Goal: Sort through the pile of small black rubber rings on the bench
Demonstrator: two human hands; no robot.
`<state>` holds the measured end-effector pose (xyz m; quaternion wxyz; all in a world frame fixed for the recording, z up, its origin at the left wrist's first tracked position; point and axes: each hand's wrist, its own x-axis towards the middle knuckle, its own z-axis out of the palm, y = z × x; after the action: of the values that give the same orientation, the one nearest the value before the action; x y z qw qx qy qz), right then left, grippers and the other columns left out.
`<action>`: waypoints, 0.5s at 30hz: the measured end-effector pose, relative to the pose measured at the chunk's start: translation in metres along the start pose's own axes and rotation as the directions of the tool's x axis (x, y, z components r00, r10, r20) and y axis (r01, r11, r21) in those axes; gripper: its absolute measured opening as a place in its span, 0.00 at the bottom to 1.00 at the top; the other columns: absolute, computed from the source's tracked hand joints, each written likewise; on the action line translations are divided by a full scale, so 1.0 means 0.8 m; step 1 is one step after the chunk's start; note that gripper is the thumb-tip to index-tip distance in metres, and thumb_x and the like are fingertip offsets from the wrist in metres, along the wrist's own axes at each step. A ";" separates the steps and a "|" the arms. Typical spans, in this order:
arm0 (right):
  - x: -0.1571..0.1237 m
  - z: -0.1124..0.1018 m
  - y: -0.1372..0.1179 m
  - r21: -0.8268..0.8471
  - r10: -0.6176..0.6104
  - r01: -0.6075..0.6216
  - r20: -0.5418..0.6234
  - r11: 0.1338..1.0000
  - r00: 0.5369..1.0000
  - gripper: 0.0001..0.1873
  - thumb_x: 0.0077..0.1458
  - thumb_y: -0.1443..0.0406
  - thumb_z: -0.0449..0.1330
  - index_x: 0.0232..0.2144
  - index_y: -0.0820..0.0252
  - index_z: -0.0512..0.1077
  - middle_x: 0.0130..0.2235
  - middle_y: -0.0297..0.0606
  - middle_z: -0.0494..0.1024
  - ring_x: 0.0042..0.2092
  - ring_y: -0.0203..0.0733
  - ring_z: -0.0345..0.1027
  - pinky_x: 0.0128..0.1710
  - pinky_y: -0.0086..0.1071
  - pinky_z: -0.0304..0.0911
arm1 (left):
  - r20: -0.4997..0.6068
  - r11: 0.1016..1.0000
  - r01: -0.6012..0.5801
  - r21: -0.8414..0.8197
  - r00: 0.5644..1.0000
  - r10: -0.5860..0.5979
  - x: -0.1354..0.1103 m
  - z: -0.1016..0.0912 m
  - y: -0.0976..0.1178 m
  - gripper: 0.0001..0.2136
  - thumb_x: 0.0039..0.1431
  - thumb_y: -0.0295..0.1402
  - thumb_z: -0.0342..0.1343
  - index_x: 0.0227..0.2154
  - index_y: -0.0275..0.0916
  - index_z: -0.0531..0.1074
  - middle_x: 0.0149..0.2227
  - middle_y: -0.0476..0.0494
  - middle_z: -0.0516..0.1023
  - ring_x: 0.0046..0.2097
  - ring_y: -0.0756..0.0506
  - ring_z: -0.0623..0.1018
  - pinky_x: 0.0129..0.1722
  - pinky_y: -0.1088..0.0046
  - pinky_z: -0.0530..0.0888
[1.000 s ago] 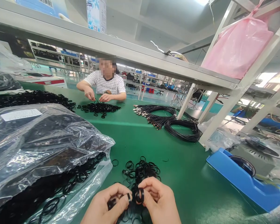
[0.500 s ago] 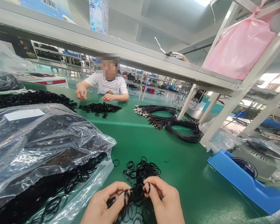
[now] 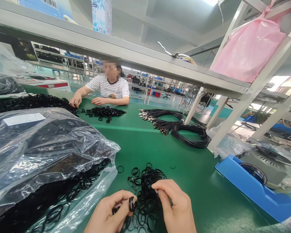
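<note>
My left hand (image 3: 111, 212) is closed, its thumb and fingers pinching black rubber rings (image 3: 131, 204) that stand side by side at the fingertips. More black shows inside the curled fingers. To the right, my right hand (image 3: 176, 205) is closed in a pinch at the edge of the pile. A thin dark edge of a black rubber ring (image 3: 157, 193) shows between its thumb and forefinger, mostly hidden. Between and beyond both hands lies a loose pile of black rings (image 3: 150, 176) on the green table (image 3: 135, 139).
Left, a large clear plastic bag (image 3: 48, 139) spills black rings. Across the table, a co-worker (image 3: 109, 87) handles another ring pile (image 3: 105, 112). Coiled black cables (image 3: 191, 136) lie by the shelf post. A blue tape dispenser (image 3: 254, 191) stands right. A shelf beam (image 3: 135, 55) crosses overhead.
My right hand has moved slightly right, away from my left, and its ring shows less. The rings at my left fingertips look thicker together. The co-worker's hands have moved left, one to the larger pile.
</note>
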<state>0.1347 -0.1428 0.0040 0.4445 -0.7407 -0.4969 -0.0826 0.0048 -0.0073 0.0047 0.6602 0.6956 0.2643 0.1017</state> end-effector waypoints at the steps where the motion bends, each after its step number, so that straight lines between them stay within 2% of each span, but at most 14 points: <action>1: 0.001 0.000 0.001 -0.016 -0.050 0.050 0.026 0.999 0.998 0.14 0.60 0.74 0.48 0.38 0.54 0.71 0.38 0.34 0.77 0.41 0.36 0.69 0.41 0.27 0.65 | 0.009 1.000 0.005 -0.008 1.000 -0.005 0.001 0.001 -0.001 0.17 0.54 0.48 0.53 0.28 0.37 0.74 0.23 0.52 0.69 0.18 0.55 0.57 0.19 0.78 0.53; 4: -0.001 0.009 -0.007 -0.010 -0.100 0.102 0.081 0.995 0.992 0.15 0.59 0.72 0.51 0.44 0.51 0.70 0.46 0.35 0.74 0.47 0.40 0.67 0.46 0.32 0.63 | 0.066 1.000 0.001 -0.028 0.998 0.001 0.003 0.003 -0.007 0.19 0.55 0.50 0.52 0.32 0.36 0.74 0.21 0.52 0.68 0.18 0.55 0.58 0.18 0.79 0.52; 7: -0.005 0.021 -0.016 0.026 -0.089 0.086 0.167 0.996 0.982 0.08 0.56 0.69 0.56 0.36 0.51 0.70 0.38 0.31 0.75 0.39 0.39 0.67 0.39 0.33 0.61 | 0.100 0.998 0.021 -0.054 0.995 -0.015 0.004 0.004 -0.015 0.22 0.56 0.51 0.51 0.40 0.36 0.73 0.14 0.58 0.59 0.17 0.55 0.54 0.17 0.79 0.50; 9: -0.008 0.023 -0.014 0.021 -0.080 0.077 0.189 0.997 0.979 0.08 0.57 0.70 0.54 0.30 0.53 0.69 0.31 0.29 0.74 0.34 0.37 0.66 0.35 0.32 0.59 | 0.099 0.992 0.034 -0.119 0.995 -0.022 0.006 0.004 -0.021 0.23 0.56 0.52 0.51 0.44 0.37 0.70 0.17 0.54 0.68 0.16 0.55 0.55 0.16 0.79 0.49; 10: -0.008 0.022 -0.012 0.012 -0.063 0.062 0.180 0.998 0.982 0.10 0.59 0.71 0.51 0.31 0.53 0.68 0.31 0.29 0.74 0.34 0.37 0.65 0.34 0.31 0.58 | 0.093 0.986 0.036 -0.162 0.995 -0.021 0.007 0.004 -0.023 0.24 0.56 0.52 0.51 0.44 0.37 0.70 0.22 0.50 0.74 0.16 0.56 0.57 0.16 0.79 0.50; 12: -0.008 0.018 -0.009 0.022 -0.027 0.024 0.160 0.999 0.987 0.11 0.61 0.71 0.48 0.36 0.53 0.68 0.35 0.31 0.75 0.36 0.37 0.66 0.35 0.31 0.59 | 0.069 0.974 0.048 -0.221 0.997 -0.034 0.007 0.004 -0.024 0.25 0.55 0.53 0.51 0.45 0.37 0.70 0.30 0.43 0.79 0.16 0.57 0.59 0.17 0.80 0.52; 15: -0.006 0.018 -0.015 0.079 -0.009 -0.004 0.158 0.997 0.987 0.10 0.60 0.69 0.53 0.41 0.50 0.68 0.37 0.31 0.75 0.39 0.38 0.66 0.39 0.32 0.60 | 0.018 0.972 0.083 -0.219 0.997 -0.081 0.002 0.004 -0.018 0.28 0.55 0.55 0.50 0.49 0.38 0.69 0.21 0.49 0.75 0.15 0.54 0.61 0.17 0.78 0.56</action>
<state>0.1181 -0.1334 -0.0004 0.4325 -0.7261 -0.5345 -0.0044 0.0041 -0.0095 -0.0102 0.7378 0.6073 0.2772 0.1000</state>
